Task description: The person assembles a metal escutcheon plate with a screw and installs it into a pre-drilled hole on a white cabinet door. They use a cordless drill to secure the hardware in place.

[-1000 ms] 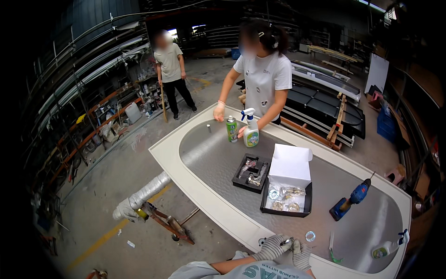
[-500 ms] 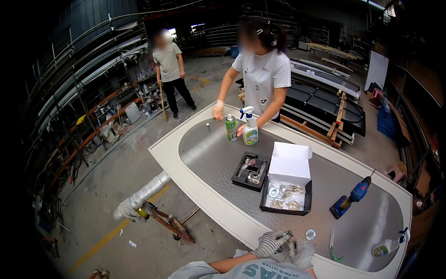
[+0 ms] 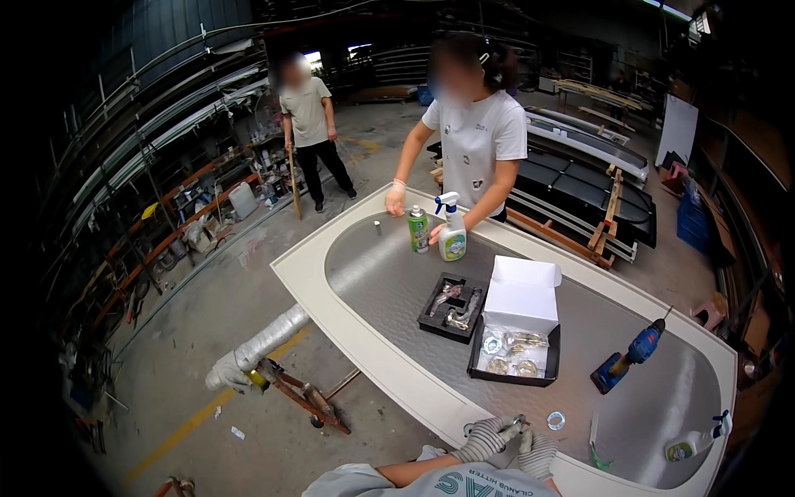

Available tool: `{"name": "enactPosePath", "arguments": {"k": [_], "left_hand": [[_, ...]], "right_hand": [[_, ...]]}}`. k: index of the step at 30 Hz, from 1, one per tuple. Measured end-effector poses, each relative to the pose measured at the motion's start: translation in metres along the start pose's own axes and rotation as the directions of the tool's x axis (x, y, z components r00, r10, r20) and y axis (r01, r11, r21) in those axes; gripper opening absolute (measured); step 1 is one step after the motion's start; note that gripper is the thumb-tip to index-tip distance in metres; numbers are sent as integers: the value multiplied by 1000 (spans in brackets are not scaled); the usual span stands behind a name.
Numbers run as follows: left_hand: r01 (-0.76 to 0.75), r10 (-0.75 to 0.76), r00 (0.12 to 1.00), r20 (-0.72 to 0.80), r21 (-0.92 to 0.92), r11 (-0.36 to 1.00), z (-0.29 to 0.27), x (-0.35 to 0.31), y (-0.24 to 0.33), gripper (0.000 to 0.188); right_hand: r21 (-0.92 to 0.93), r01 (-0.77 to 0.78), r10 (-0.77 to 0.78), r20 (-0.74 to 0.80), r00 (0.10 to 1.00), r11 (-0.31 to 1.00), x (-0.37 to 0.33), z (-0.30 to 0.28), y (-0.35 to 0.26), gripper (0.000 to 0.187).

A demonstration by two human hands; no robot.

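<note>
In a grey-striped glove, my left hand (image 3: 487, 438) is closed at the near edge of a pale-framed panel, fingers wrapped round a small shiny metal part (image 3: 520, 420). Close beside it, my right hand (image 3: 538, 454) wears a matching glove and has its fingers bent in toward that part; what it grips is hidden. A shiny ring (image 3: 556, 421) lies on the textured glass (image 3: 397, 315) just beyond my right hand. Farther out sit an open white-lidded box (image 3: 520, 300) of metal fittings and a black foam tray (image 3: 435, 325) holding wrapped metal pieces.
A blue cordless drill (image 3: 633, 352) stands on the right, near a spray bottle (image 3: 687, 447) lying tilted. Across the panel, a co-worker (image 3: 480, 141) has a hand by a green spray can (image 3: 418, 230) and an upright spray bottle (image 3: 452, 232). Another person (image 3: 308, 116) holds a wooden stick farther back.
The view has shifted slightly, so the scene sits a little lower and to the right. My hands stay together at the panel edge, with the metal part turned slightly between them.
</note>
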State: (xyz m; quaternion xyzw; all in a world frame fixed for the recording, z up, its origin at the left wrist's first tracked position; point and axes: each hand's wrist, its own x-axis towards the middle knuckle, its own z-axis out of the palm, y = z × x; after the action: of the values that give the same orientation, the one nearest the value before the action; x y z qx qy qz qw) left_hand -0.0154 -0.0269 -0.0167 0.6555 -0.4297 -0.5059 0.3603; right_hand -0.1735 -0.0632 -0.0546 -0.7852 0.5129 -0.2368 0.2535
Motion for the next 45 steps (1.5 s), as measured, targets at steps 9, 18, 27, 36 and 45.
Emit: {"name": "enactPosePath", "arguments": {"k": [9, 18, 27, 36, 45], "left_hand": [[-2, 8, 999, 52, -112, 994, 2, -1, 3, 37], [-74, 75, 997, 10, -91, 993, 9, 11, -24, 34], [95, -95, 995, 1, 50, 994, -1, 8, -4, 29], [114, -114, 993, 12, -51, 992, 0, 9, -8, 46], [60, -56, 996, 68, -65, 996, -1, 6, -6, 44]], "right_hand": [[264, -18, 34, -55, 998, 964, -3, 5, 17, 36], [-83, 98, -99, -7, 995, 992, -3, -19, -28, 33], [-95, 215, -207, 88, 974, 972, 2, -22, -25, 29], [-146, 200, -193, 58, 979, 969, 3, -32, -49, 26], [-142, 278, -276, 34, 960, 950, 3, -10, -3, 26]]}}
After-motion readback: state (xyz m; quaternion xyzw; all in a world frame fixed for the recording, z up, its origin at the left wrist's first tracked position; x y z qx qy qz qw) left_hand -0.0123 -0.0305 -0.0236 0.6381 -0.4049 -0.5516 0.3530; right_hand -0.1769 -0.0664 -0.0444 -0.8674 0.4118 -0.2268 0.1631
